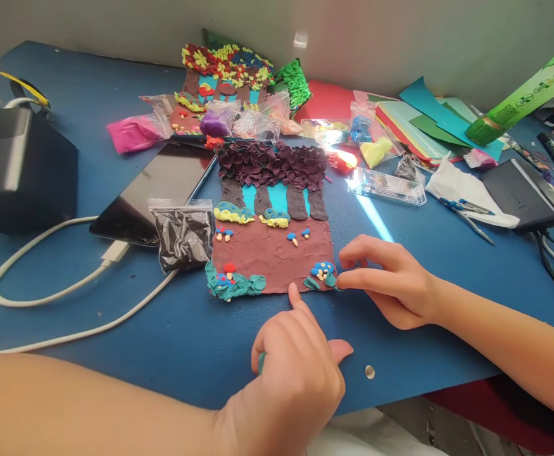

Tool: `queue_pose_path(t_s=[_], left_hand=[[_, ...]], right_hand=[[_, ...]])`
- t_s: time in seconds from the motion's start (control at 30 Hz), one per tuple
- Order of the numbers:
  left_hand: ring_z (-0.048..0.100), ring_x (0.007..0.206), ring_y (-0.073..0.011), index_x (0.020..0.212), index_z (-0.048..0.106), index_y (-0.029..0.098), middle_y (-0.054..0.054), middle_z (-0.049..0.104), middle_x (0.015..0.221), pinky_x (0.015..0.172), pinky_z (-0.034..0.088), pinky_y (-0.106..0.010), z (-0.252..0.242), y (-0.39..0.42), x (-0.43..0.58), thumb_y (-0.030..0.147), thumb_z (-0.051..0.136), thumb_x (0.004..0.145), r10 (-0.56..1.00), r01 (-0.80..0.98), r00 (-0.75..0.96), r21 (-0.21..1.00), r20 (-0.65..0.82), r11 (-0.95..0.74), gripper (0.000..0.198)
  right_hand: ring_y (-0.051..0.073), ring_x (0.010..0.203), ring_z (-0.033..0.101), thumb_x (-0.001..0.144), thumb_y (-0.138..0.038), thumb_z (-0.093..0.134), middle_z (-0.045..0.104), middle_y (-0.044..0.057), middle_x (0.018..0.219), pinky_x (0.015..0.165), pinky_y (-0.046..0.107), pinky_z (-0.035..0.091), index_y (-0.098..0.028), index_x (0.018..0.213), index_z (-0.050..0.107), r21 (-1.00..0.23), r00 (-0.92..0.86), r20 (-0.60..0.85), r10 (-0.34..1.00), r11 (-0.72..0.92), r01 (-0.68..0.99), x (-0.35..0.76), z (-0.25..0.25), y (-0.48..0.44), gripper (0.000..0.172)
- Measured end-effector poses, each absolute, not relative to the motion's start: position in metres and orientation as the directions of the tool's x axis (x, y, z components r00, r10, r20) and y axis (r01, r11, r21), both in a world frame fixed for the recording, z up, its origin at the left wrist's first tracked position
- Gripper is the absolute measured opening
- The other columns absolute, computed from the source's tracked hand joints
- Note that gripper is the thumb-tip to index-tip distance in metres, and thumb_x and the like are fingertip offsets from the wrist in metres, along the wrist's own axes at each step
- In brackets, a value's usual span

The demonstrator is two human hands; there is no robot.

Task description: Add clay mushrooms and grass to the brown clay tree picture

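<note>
A clay picture (pixel 271 247) lies on the table, with a brown ground, dark tree trunks, purple leaves and small blue and red mushrooms. My left hand (pixel 298 373) is at its lower edge, the index fingertip touching the brown clay. Its other fingers are curled round a bit of teal clay (pixel 261 362), mostly hidden. At the lower right corner, the fingertips of my right hand (pixel 390 278) are closed in at a small teal clay leaf (pixel 330 280), beside a blue spotted mushroom (pixel 323 269). More teal clay (pixel 239 287) lines the lower left corner.
A bag of black clay (pixel 185 237) sits left of the picture, near a tablet (pixel 156 190) with a white cable (pixel 110 326). Behind stand a second clay picture (pixel 226 82) and several clay bags. Scissors (pixel 466 206), a black box (pixel 25 171) and coloured paper (pixel 428 120) lie around.
</note>
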State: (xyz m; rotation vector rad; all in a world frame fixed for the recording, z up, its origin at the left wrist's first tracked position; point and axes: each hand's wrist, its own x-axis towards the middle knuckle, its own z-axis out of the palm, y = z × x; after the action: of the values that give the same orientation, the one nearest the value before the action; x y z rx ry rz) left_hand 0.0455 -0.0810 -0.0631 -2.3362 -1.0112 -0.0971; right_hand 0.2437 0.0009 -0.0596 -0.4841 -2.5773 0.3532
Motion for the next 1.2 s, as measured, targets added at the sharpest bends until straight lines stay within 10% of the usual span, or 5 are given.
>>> queue_pose_path(t_s=[0.53, 0.93, 1.2], left_hand=[[0.042, 0.036, -0.0129, 0.091, 0.07, -0.012, -0.006, 0.052, 0.044, 0.043, 0.021, -0.026, -0.063, -0.082, 0.046, 0.033, 0.038, 0.097, 0.644, 0.698, 0.703, -0.462, 0.301, -0.547, 0.056], [0.044, 0.037, -0.0136, 0.094, 0.069, -0.011, -0.005, 0.053, 0.046, 0.045, 0.022, -0.027, -0.059, -0.08, 0.045, 0.036, 0.044, 0.096, 0.65, 0.68, 0.716, -0.461, 0.252, -0.57, 0.054], [0.042, 0.035, -0.0123, 0.094, 0.068, -0.01, -0.003, 0.051, 0.044, 0.044, 0.02, -0.028, -0.061, -0.08, 0.044, 0.035, 0.042, 0.097, 0.636, 0.678, 0.722, -0.461, 0.272, -0.572, 0.053]], right_hand=[[0.017, 0.076, 0.058, 0.089, -0.007, 0.04, 0.062, 0.009, 0.088, 0.066, 0.029, 0.052, -0.015, 0.123, 0.049, -0.195, -0.826, 0.396, 0.401, 0.916, 0.351, 0.244, -0.059, 0.002, 0.036], [0.013, 0.079, 0.059, 0.087, -0.002, 0.045, 0.062, 0.007, 0.091, 0.066, 0.023, 0.052, -0.02, 0.118, 0.06, -0.6, -0.692, 0.377, 0.616, 0.731, 0.324, 0.243, -0.056, -0.006, 0.039], [0.014, 0.082, 0.059, 0.087, 0.0, 0.041, 0.062, 0.009, 0.094, 0.067, 0.025, 0.052, -0.019, 0.129, 0.056, -0.645, -0.742, 0.332, 0.582, 0.714, 0.271, 0.245, -0.058, -0.008, 0.049]])
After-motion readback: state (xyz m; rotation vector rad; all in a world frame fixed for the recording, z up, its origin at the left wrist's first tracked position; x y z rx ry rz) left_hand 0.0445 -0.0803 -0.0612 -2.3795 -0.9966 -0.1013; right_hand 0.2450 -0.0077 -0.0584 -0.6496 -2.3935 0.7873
